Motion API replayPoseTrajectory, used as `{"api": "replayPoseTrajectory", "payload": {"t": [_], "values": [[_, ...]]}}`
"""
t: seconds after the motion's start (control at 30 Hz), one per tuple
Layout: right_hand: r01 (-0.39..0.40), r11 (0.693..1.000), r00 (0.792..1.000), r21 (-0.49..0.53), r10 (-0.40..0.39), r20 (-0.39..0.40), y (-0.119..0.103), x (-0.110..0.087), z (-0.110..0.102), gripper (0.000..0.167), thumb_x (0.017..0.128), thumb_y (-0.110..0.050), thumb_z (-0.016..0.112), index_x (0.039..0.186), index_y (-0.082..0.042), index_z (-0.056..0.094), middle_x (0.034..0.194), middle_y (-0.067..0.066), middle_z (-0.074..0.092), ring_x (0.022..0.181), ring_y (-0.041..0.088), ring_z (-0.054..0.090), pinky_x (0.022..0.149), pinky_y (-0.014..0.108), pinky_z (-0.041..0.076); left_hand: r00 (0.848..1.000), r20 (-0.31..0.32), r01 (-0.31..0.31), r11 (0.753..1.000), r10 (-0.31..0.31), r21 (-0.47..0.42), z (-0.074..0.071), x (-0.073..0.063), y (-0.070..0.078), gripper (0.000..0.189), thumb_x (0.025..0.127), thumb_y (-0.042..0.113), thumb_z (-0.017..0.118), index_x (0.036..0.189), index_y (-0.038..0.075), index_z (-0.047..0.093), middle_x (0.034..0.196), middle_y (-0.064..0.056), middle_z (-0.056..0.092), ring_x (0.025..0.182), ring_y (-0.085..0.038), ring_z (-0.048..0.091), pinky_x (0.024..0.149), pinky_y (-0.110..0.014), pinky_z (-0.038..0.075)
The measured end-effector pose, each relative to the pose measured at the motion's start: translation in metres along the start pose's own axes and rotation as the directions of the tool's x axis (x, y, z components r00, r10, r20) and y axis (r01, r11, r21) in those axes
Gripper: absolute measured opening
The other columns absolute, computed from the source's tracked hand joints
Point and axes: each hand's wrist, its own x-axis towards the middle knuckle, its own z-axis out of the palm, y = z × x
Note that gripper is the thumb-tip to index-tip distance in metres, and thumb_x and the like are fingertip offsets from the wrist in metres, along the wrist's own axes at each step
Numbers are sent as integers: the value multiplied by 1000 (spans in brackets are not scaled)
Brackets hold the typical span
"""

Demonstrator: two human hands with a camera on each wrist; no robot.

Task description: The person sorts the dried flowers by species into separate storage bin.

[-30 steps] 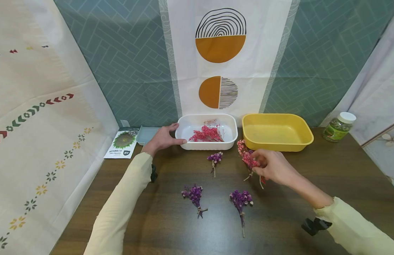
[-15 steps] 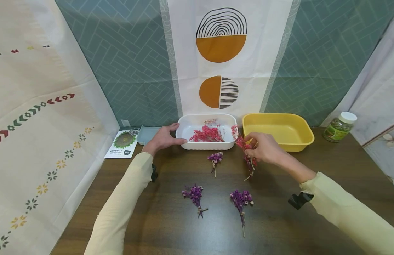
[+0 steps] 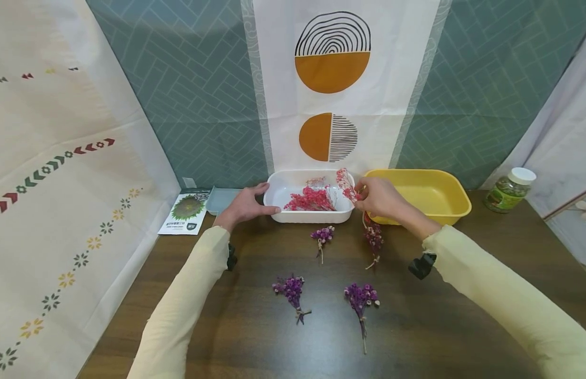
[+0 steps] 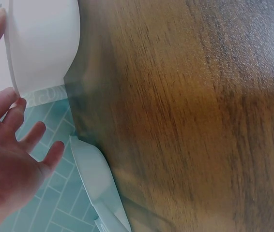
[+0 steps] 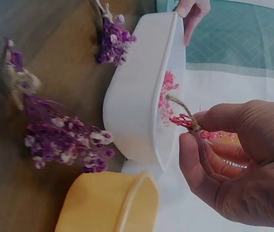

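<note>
My right hand (image 3: 380, 196) pinches a small bunch of pink dried flowers (image 3: 346, 183) by its twine-tied stems (image 5: 188, 121), over the right end of a white tub (image 3: 308, 217). More pink dried flowers (image 3: 311, 199) lie inside that tub. My left hand (image 3: 247, 205) rests at the tub's left end, thumb on the front rim and fingers toward the back; in the left wrist view its fingers are spread. Tied purple dried flower bunches lie on the table: one (image 3: 323, 235) before the tub, one (image 3: 374, 237) below my right hand, and two (image 3: 291, 289) (image 3: 360, 296) nearer.
A yellow tub (image 3: 430, 197) stands right of the white one. A lidded green jar (image 3: 509, 190) is at the far right. A sunflower packet (image 3: 184, 212) and a pale blue tray (image 3: 221, 200) lie at the left. Cloth hangs behind the wooden table (image 3: 321, 342).
My right hand has lifted the pink bunch and carried it left and back to the white tub, uncovering a purple bunch on the table. My left hand has stayed at the tub's end.
</note>
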Motion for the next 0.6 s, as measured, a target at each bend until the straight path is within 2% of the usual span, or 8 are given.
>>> {"api": "replayPoseTrajectory", "payload": {"t": [0.2, 0.6], "values": [[-40, 999, 999, -22, 40, 15, -4, 19, 1, 39, 89, -8, 72, 121, 9, 58, 104, 26, 66, 64, 25, 67, 57, 32, 56, 1000, -5, 0, 1000, 0, -2, 1, 0, -1, 100, 77, 53, 82, 156, 12, 35, 162, -9, 28, 146, -33, 27, 110, -56, 33], [-17, 996, 1000, -92, 19, 18, -6, 50, 2, 39, 89, -6, 71, 123, 10, 59, 103, 26, 66, 64, 27, 67, 57, 32, 57, 1000, -3, 16, 1000, -16, -4, 1, 0, -1, 102, 76, 52, 83, 157, 14, 34, 162, -8, 27, 146, -34, 27, 109, -56, 34]]}}
